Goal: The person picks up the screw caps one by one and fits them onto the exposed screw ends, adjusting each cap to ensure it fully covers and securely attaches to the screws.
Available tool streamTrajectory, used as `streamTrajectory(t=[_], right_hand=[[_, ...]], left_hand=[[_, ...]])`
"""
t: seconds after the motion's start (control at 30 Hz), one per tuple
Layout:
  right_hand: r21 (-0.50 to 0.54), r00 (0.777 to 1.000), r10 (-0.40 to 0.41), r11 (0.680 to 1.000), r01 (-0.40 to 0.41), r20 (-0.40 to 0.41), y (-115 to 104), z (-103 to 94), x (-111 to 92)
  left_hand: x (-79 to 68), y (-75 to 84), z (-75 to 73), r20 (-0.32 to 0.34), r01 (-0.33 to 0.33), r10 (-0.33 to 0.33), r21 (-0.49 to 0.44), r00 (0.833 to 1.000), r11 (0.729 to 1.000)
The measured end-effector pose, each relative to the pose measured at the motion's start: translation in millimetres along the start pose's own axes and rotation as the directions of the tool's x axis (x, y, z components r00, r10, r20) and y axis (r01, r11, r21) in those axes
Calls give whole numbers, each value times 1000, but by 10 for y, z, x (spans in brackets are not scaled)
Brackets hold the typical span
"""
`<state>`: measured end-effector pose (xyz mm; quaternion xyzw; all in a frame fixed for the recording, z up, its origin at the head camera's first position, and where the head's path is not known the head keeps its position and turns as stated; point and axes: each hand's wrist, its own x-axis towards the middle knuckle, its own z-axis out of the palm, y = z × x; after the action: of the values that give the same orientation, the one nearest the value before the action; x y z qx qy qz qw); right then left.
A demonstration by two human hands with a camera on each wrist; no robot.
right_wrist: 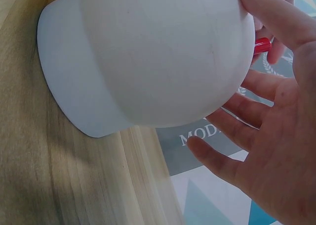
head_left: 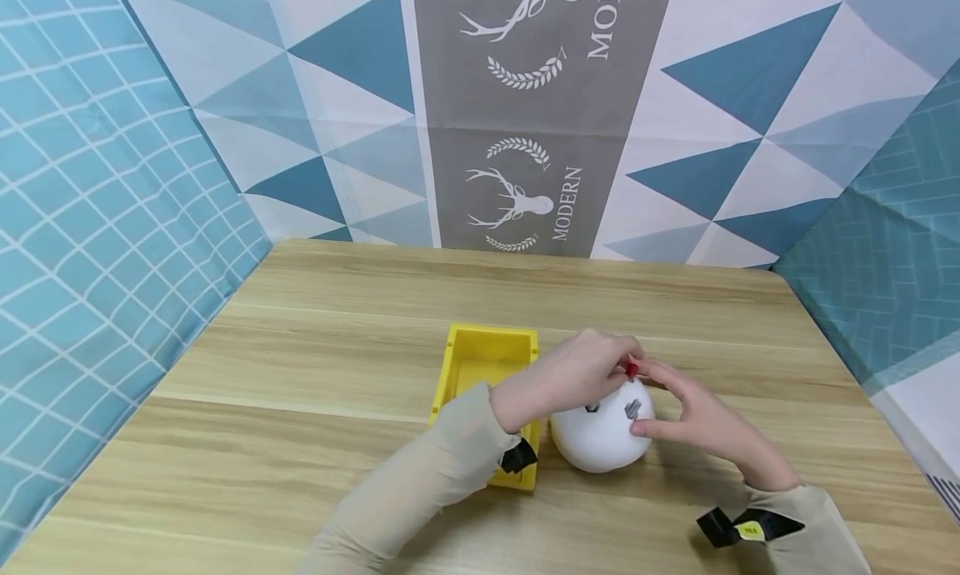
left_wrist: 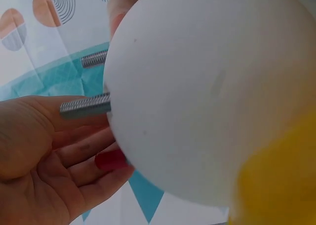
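A white dome-shaped object (head_left: pixel 600 442) on a white base stands on the wooden table, right of the yellow box. Metal threaded studs (left_wrist: pixel 86 105) stick out of its top. On one stud sits a small red cap (head_left: pixel 632 370), which also shows at the dome's edge in the right wrist view. My left hand (head_left: pixel 570 379) reaches across the box and pinches the red cap; its fingertips are partly hidden. My right hand (head_left: pixel 701 417) rests on the dome's right side, thumb in front and fingers spread, the index fingertip close to the cap.
The yellow box (head_left: pixel 447 383) stands just left of the dome, under my left forearm, its near part covered by the sleeve. Wooden tabletop (head_left: pixel 247 425) extends to both sides. Patterned cloth (head_left: pixel 517 183) hangs behind the table, with blue cloth at the left and right.
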<state>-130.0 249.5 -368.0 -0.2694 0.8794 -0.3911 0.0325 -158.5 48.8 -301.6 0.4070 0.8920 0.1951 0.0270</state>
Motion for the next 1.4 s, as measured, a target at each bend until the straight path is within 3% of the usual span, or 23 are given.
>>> streamTrajectory(t=[0.37,0.67,1.07,1.4], right_hand=[[-16,1000,1,1000,-1,-15,-10,6,8],[3,1000,21,1000,-21,-9,-33,7,17],[-1,1000,8,1000,-8,-22,-17,32,20],[15,999,27,1000,-27,-21,-39,25,19]], left_hand=[[-203,-76,-122,-64,22,-21,24,998,999],[-397,-255,-224,-100,47,-42,49,994,998],[-630,-483,-243,-166,67,-44,132,985,989],[-711,-639,-183,-128,122,-97,208,987,970]])
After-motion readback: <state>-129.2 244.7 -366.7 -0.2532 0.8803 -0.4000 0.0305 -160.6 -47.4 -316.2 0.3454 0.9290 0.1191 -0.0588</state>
